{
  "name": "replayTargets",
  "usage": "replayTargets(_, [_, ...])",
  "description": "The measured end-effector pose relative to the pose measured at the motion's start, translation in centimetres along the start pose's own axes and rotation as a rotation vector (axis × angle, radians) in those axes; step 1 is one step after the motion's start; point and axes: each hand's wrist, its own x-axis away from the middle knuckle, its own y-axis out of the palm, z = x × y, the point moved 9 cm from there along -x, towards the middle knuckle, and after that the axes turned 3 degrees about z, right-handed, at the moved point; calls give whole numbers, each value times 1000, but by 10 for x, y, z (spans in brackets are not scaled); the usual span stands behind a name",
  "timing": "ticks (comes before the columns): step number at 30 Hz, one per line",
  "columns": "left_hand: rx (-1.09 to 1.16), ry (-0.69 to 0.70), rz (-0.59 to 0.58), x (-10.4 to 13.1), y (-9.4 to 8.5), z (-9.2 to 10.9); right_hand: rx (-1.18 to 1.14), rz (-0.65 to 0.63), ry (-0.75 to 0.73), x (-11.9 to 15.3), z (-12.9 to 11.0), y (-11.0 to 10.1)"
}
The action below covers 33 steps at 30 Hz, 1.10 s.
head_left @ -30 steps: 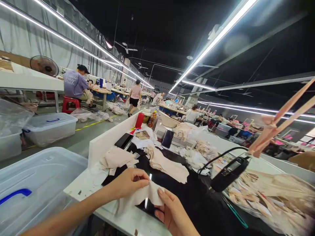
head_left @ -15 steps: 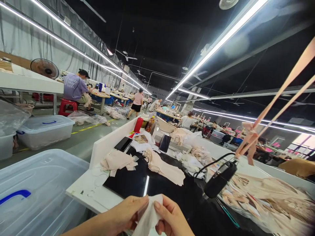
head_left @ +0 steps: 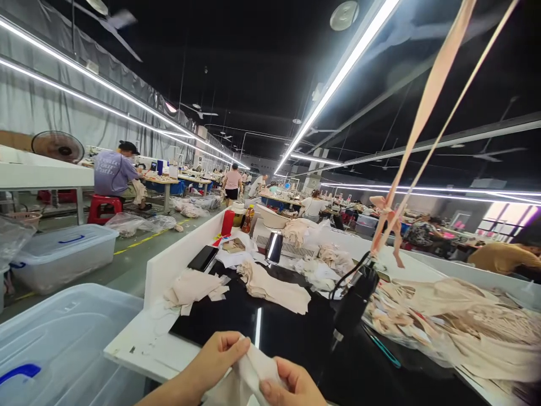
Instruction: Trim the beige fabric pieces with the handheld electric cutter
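Low in the view, my left hand (head_left: 223, 356) pinches one edge of a pale, cream fabric piece (head_left: 257, 369). My right hand (head_left: 291, 384) grips the same piece a little lower and to the right, thumb on top. The cloth is stretched between both hands, and its lower part hangs down toward the bottom edge. Beyond the hands is a glossy black tabletop (head_left: 291, 332). On it lies a stack of beige fabric pieces (head_left: 276, 287), and a smaller fabric pile (head_left: 196, 287) sits to its left.
A black handheld tool (head_left: 357, 299) hangs from peach straps (head_left: 416, 129) to the right. Near it lie teal tweezers (head_left: 384, 348) and a big heap of beige garments (head_left: 469, 321). A phone (head_left: 203, 257) rests by the left partition. A lidded plastic bin (head_left: 76, 338) stands left of the table.
My hands have moved apart along the cloth: the left slightly up and left, the right lower. More of the fabric shows between them. The camera view has turned slightly right.
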Motion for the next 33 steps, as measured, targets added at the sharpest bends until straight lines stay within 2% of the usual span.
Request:
replayTargets(6, [-168,48,-14,1,1,13,-58,48,17,-3,13,0])
replayTargets(9, [-268,73,4,-6,-11,26,-92,65,26,-9,14,4])
replayTargets(12, [-402,116,87,-24,-47,48,-136,95,34,-11,10,4])
replayTargets(16, [-633,163,281,-52,-124,82,-165,161,40,-6,2,-7])
replayTargets(18, [-762,129,353,-60,-158,90,-162,193,39,-3,-1,-14])
replayTargets(20, [-878,83,424,-61,-183,92,-151,215,31,-2,-4,-20])
replayTargets(22, [-957,60,486,-60,-195,93,-132,227,17,-3,-6,-25])
replayTargets(25, [-1002,68,507,-64,-186,92,-99,237,-3,-6,-8,-31])
replayTargets(28, [-960,68,435,-83,-155,86,-78,241,-5,-8,-8,-34])
replayTargets(33, [-723,-16,315,-134,-100,65,-56,233,5,-12,-2,-36])
